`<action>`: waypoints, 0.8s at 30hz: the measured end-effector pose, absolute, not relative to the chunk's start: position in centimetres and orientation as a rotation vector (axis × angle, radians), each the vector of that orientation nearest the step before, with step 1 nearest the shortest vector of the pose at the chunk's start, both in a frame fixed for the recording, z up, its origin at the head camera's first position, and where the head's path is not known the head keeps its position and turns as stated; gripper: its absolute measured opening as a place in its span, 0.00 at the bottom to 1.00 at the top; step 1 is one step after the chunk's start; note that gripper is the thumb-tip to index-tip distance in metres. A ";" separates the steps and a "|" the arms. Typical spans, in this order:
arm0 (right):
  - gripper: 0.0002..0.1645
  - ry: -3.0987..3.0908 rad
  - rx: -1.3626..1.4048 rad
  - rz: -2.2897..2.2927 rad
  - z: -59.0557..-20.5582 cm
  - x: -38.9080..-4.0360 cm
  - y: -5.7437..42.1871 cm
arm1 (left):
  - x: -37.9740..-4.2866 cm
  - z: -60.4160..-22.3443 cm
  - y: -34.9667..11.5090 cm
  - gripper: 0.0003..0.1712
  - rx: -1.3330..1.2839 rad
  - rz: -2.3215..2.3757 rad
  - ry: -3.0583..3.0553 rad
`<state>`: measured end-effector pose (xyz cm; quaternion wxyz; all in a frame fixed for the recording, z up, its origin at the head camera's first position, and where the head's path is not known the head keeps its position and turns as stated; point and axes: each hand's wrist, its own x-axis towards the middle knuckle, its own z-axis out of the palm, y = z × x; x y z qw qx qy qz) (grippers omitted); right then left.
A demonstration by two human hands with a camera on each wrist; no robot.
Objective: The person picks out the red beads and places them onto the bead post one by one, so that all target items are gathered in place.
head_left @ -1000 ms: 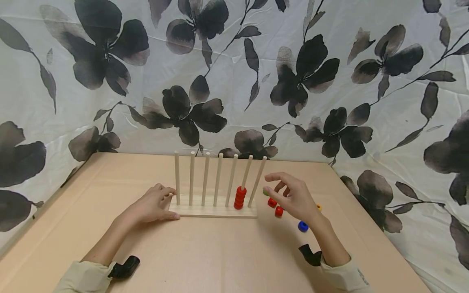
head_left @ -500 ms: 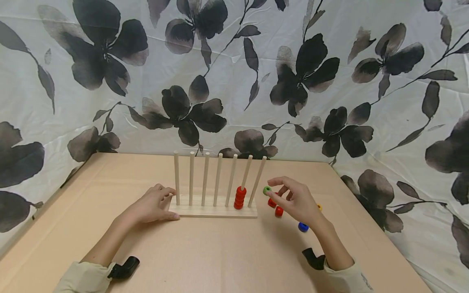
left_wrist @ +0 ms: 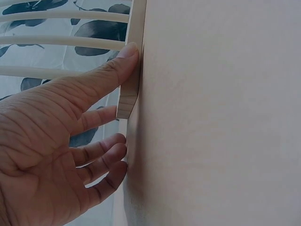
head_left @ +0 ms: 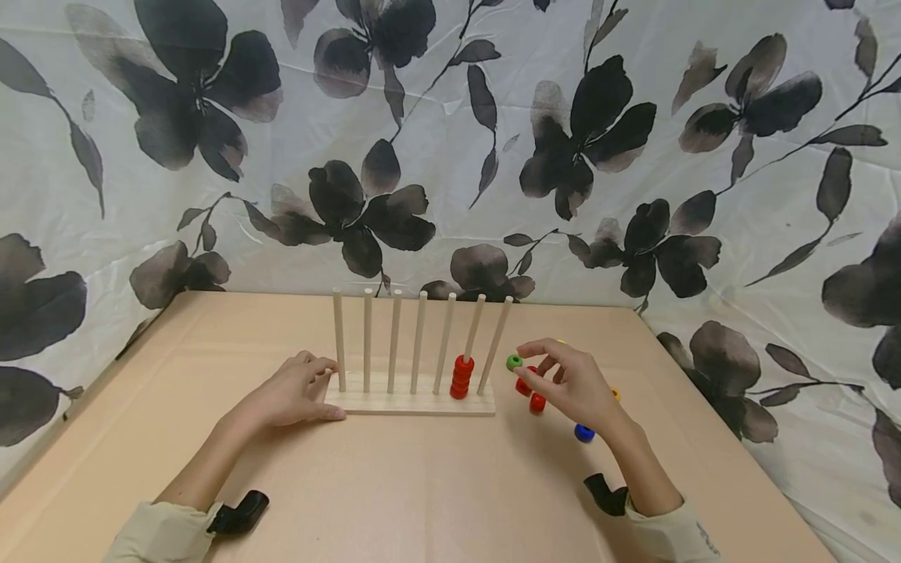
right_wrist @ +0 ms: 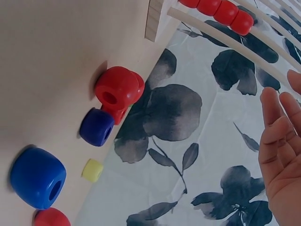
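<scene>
A wooden peg rack (head_left: 422,403) with several upright pegs stands on the table. Red beads (head_left: 461,377) are stacked on its second peg from the right. My left hand (head_left: 296,391) grips the left end of the rack's base; in the left wrist view the thumb lies on the front face and a finger touches behind. My right hand (head_left: 573,387) hovers right of the rack, thumb and index apart. A green bead (head_left: 514,362) shows at those fingertips, apparently lying on the table. The right wrist view shows the right hand (right_wrist: 284,150) raised, no bead visible in it.
Loose beads lie under and around the right hand: red ones (head_left: 537,403), a blue bead (head_left: 583,432), and a yellow one (head_left: 615,394). The right wrist view adds a darker blue bead (right_wrist: 96,127) beside the red cluster. A floral cloth (head_left: 450,156) hangs behind the table.
The right hand has shifted slightly right, so its thumb uncovers the green bead. The left hand keeps its grip on the rack. The head view has tilted a little.
</scene>
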<state>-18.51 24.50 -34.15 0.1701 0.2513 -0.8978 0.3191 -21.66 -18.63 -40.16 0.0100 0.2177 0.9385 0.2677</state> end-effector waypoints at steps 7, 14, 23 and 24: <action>0.18 -2.611 0.684 0.944 -34.3 -18.6 24.7 | -21.7 -40.1 -18.7 0.48 0.663 0.834 2.926; 0.16 -2.674 0.662 0.960 -34.5 -18.9 25.0 | -21.7 -40.1 -18.5 0.47 0.644 0.847 2.917; 0.15 -2.754 0.696 0.915 -35.0 -19.3 25.7 | -21.7 -40.1 -18.6 0.47 0.650 0.838 2.918; 0.15 -2.761 0.702 0.913 -35.0 -19.3 25.8 | -21.8 -40.1 -18.6 0.47 0.651 0.838 2.919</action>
